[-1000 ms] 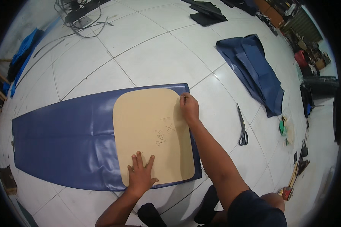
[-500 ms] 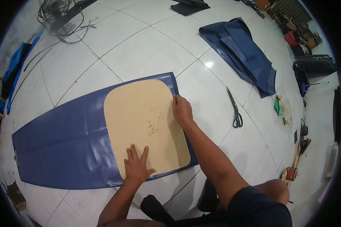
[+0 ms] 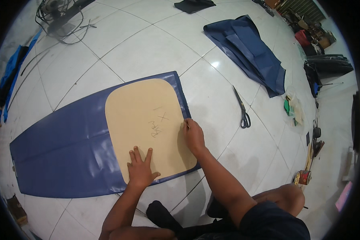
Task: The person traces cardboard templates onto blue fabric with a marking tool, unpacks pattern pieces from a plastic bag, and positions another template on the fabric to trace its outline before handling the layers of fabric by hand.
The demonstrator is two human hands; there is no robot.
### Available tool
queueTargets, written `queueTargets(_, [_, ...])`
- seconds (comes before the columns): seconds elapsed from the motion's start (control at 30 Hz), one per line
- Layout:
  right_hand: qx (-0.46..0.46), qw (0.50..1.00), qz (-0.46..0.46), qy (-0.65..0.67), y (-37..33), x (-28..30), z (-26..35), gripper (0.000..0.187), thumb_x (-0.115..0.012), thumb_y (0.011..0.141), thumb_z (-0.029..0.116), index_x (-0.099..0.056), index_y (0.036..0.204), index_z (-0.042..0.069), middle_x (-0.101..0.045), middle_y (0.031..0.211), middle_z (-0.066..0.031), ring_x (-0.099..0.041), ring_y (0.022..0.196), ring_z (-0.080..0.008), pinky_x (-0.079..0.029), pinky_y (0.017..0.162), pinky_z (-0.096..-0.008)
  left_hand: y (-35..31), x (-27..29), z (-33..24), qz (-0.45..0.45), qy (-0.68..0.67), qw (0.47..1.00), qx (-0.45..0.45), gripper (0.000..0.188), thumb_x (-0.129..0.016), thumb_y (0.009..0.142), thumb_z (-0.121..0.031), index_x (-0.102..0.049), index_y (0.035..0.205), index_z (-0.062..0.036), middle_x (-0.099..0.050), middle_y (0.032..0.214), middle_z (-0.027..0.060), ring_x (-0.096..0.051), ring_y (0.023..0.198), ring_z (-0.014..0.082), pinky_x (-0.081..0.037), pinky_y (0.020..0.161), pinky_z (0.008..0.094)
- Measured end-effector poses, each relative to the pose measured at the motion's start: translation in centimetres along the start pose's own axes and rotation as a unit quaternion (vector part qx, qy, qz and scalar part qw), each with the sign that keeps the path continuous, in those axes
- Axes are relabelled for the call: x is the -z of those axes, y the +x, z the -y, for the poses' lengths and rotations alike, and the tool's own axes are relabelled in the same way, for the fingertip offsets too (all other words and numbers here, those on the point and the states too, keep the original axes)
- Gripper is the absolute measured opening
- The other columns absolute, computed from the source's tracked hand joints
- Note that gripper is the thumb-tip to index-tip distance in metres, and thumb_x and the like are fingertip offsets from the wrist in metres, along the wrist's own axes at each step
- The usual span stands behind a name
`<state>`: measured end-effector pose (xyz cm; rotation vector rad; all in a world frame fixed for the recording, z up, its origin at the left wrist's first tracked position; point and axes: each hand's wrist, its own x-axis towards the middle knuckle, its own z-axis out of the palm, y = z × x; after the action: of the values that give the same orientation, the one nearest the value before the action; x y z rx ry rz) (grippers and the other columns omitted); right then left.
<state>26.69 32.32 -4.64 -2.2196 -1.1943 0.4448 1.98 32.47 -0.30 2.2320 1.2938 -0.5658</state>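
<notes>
A tan board with rounded corners [image 3: 144,104] lies flat on the right part of a dark blue sheet of vinyl-like material [image 3: 64,152]. Pencil-like marks are drawn on the board. My left hand [image 3: 141,170] rests spread on the board's near left corner, fingers stretched out. At the board's right edge, my right hand [image 3: 194,137] is closed in a pinch; a tiny bit of something shows at its fingertips, too small to make out. A strip of blue material shows between the board and the sheet's right edge.
Black-handled scissors [image 3: 241,110] lie on the white tiled floor right of the sheet. Crumpled blue material [image 3: 250,52] lies farther back, with a plastic bag [image 3: 294,110] beside it. A dark folded piece [image 3: 194,5] and a fan with cables [image 3: 60,18] are at the far side.
My right hand has slid along the board's right edge toward me, still pinched. My left hand stays spread on the board. The whole view has shifted slightly.
</notes>
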Motion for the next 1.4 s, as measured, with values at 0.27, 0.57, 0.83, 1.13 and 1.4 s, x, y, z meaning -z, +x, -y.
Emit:
queueTargets(0.27, [-0.019,0.999,0.029,-0.014,-5.5,2.3,-1.1,0.016,-0.058,0.097,0.012,-0.063,0.107,0.0,-0.068,0.101,-0.0233,-0.065,0.095,-0.0427,-0.052,0.083,-0.0484,-0.1,-0.4,0.0,-0.024,-0.009,1.0,-0.001,0.112,-0.087,0.069,-0.048,-0.025,0.159,-0.0241,-0.013,0.16,0.0318,-0.018,0.147,0.0511,-0.043,0.105,0.0634])
queueTargets(0.57, [-0.037,0.994,0.08,-0.06,-10.9,5.0,-1.3,0.017,-0.06,0.095,0.011,-0.064,0.107,-0.001,-0.069,0.102,-0.0245,-0.066,0.096,-0.0438,-0.053,0.083,-0.0487,-0.1,-0.3,0.4,-0.039,-0.012,0.999,-0.004,0.11,-0.086,0.07,-0.049,-0.027,0.159,-0.0234,-0.014,0.159,0.0325,-0.02,0.146,0.0524,-0.045,0.102,0.0643])
queueTargets(0.83, [-0.025,0.99,0.106,-0.095,-13.6,6.4,-2.0,0.013,-0.061,0.095,0.011,-0.063,0.104,0.001,-0.069,0.099,-0.023,-0.066,0.093,-0.0434,-0.053,0.08,-0.0498,0.2,-0.6,0.1,-0.045,-0.016,0.999,-0.013,0.109,-0.087,0.07,-0.048,-0.028,0.158,-0.0223,-0.016,0.158,0.0327,-0.02,0.146,0.053,-0.046,0.1,0.0649])
queueTargets(1.13, [0.046,0.979,0.134,-0.144,-14.8,6.3,-1.0,0.012,-0.054,0.098,0.016,-0.055,0.1,0.005,-0.065,0.088,-0.0202,-0.064,0.082,-0.0424,-0.05,0.07,-0.054,-0.1,-0.5,0.2,-0.054,-0.029,0.998,-0.011,0.106,-0.088,0.069,-0.043,-0.031,0.157,-0.0245,-0.017,0.159,0.0312,-0.023,0.146,0.0517,-0.046,0.101,0.0641])
queueTargets(1.4, [0.073,0.97,0.199,-0.122,-15.7,4.2,1.0,0.012,-0.053,0.098,0.016,-0.057,0.101,0.005,-0.066,0.092,-0.0189,-0.065,0.086,-0.0402,-0.052,0.074,-0.0513,0.0,-1.0,0.8,-0.081,-0.024,0.996,-0.025,0.108,-0.088,0.068,-0.05,-0.032,0.156,-0.0236,-0.02,0.158,0.0321,-0.025,0.144,0.0515,-0.05,0.095,0.0631])
